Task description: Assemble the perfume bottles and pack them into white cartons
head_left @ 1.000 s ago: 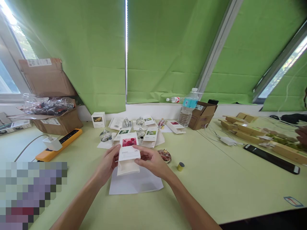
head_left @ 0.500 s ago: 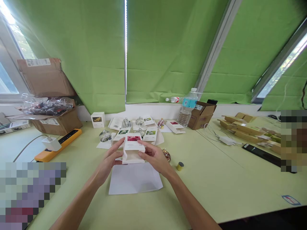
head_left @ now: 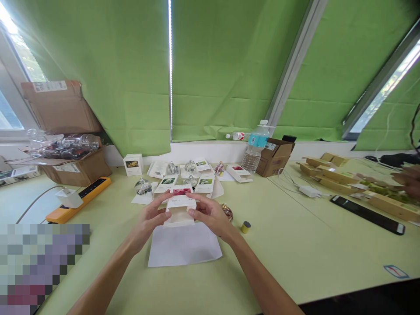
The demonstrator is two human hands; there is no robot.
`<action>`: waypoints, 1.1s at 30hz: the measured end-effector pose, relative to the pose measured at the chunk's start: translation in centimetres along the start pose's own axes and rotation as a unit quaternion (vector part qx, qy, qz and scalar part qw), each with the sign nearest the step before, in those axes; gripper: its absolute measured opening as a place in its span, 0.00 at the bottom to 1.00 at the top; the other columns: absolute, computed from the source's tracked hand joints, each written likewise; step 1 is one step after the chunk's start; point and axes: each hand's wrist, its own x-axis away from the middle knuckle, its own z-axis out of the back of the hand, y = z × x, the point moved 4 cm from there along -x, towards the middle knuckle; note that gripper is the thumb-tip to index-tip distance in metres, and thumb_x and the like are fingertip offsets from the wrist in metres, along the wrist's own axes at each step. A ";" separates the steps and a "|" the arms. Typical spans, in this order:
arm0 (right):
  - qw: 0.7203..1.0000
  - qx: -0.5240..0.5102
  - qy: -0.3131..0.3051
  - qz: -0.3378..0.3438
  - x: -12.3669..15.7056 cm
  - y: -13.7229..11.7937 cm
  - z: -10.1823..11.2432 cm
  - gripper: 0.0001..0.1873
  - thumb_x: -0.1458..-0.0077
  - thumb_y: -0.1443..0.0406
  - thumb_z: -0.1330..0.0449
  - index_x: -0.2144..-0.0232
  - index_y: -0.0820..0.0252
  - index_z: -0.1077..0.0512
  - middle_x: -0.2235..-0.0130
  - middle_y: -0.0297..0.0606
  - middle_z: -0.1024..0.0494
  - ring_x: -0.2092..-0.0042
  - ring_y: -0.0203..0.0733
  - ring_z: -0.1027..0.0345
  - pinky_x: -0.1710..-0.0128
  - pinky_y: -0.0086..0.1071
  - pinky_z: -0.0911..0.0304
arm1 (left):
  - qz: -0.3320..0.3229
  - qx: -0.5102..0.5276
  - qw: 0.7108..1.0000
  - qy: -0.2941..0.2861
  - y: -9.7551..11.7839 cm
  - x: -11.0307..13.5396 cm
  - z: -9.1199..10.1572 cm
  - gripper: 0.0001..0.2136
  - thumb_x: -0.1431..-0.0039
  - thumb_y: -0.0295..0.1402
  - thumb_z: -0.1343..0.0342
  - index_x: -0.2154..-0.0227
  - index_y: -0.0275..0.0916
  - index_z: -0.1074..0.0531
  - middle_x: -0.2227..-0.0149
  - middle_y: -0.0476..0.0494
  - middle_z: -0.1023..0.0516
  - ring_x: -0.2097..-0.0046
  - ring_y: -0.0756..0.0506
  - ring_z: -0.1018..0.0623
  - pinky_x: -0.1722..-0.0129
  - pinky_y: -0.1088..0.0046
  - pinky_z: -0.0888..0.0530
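Note:
A small white carton [head_left: 181,202] with a red flower picture is held between both hands, its open end facing me. My left hand [head_left: 153,217] grips its left side, thumb near the front edge. On the right side my right hand [head_left: 209,215] holds it with thumb and fingers. Below the carton lies a sheet of white paper [head_left: 185,247]. Just beyond my right hand is a round glass bottle [head_left: 227,211], partly hidden, and to its right a gold-and-black cap [head_left: 245,227]. Behind the carton, flattened cartons [head_left: 205,183] and round glass bottles [head_left: 143,186] lie together.
At left stand an open cardboard box [head_left: 77,168] with plastic wrap and an orange power strip [head_left: 93,190]. Farther back are a large water bottle [head_left: 254,151] and a brown box [head_left: 274,159]. Cardboard trays [head_left: 337,177] and a black phone [head_left: 367,214] lie right; a blurred hand [head_left: 408,181] shows there.
The carton has tipped slightly and come a little lower between my hands. My left thumb has moved onto its front edge. The view has shifted slightly.

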 end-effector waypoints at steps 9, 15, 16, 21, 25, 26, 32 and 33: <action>1.000 -0.007 -0.010 0.001 0.0 -0.2 -0.1 0.30 0.48 0.55 0.37 0.44 0.51 0.35 0.68 0.33 0.28 0.66 0.36 0.36 0.65 0.32 0.37 | -0.016 -0.001 0.999 -0.036 -0.1 0.0 0.3 0.24 0.49 0.30 0.44 0.48 0.51 0.30 0.33 0.53 0.49 0.51 0.41 0.29 0.62 0.72 0.32; 1.000 -0.006 -0.019 0.001 0.0 -0.2 -0.1 0.31 0.49 0.56 0.36 0.43 0.49 0.36 0.65 0.35 0.27 0.64 0.38 0.33 0.62 0.34 0.36 | -0.041 -0.024 0.998 -0.046 -0.1 -0.1 0.3 0.22 0.46 0.33 0.43 0.47 0.51 0.32 0.32 0.49 0.51 0.51 0.43 0.27 0.59 0.70 0.29; 1.000 -0.007 -0.021 0.001 0.0 -0.2 -0.2 0.31 0.49 0.56 0.36 0.43 0.50 0.36 0.65 0.35 0.26 0.64 0.38 0.33 0.62 0.34 0.36 | -0.040 -0.023 0.998 -0.052 -0.1 -0.2 0.4 0.21 0.45 0.34 0.43 0.47 0.51 0.31 0.32 0.49 0.51 0.50 0.42 0.27 0.58 0.69 0.29; 1.000 -0.008 -0.025 0.001 0.0 -0.2 -0.2 0.33 0.49 0.57 0.35 0.42 0.50 0.37 0.63 0.37 0.25 0.63 0.39 0.32 0.61 0.36 0.35 | -0.048 -0.024 0.997 -0.061 -0.4 -0.4 0.7 0.20 0.45 0.37 0.42 0.48 0.49 0.31 0.33 0.46 0.49 0.46 0.38 0.29 0.55 0.66 0.27; 1.000 -0.005 -0.023 0.000 0.1 -0.3 -0.1 0.33 0.49 0.57 0.36 0.41 0.50 0.38 0.62 0.37 0.25 0.63 0.39 0.31 0.61 0.35 0.35 | -0.053 -0.032 0.996 -0.058 -0.5 -0.5 0.8 0.19 0.44 0.38 0.42 0.49 0.48 0.31 0.33 0.45 0.48 0.44 0.38 0.30 0.54 0.67 0.27; 1.000 -0.004 -0.024 0.000 0.1 -0.3 -0.1 0.32 0.48 0.57 0.36 0.42 0.50 0.38 0.62 0.37 0.25 0.63 0.39 0.31 0.62 0.35 0.35 | -0.056 -0.034 0.996 -0.056 -0.5 -0.5 0.8 0.18 0.44 0.38 0.42 0.49 0.48 0.31 0.34 0.45 0.47 0.44 0.38 0.30 0.55 0.67 0.27; 1.000 0.007 -0.026 0.002 0.0 0.0 -0.2 0.31 0.49 0.56 0.36 0.43 0.51 0.36 0.63 0.37 0.25 0.63 0.40 0.31 0.61 0.37 0.34 | -0.071 -0.044 0.996 -0.033 -0.5 -0.6 0.8 0.16 0.44 0.38 0.42 0.52 0.47 0.29 0.36 0.44 0.41 0.45 0.37 0.29 0.57 0.67 0.26; 1.000 0.008 -0.026 0.002 0.0 0.1 -0.3 0.31 0.49 0.56 0.36 0.43 0.51 0.36 0.63 0.37 0.25 0.63 0.40 0.31 0.61 0.37 0.34 | -0.072 -0.046 0.996 -0.029 -0.5 -0.6 0.8 0.15 0.44 0.38 0.42 0.53 0.47 0.28 0.37 0.44 0.40 0.44 0.37 0.29 0.57 0.67 0.26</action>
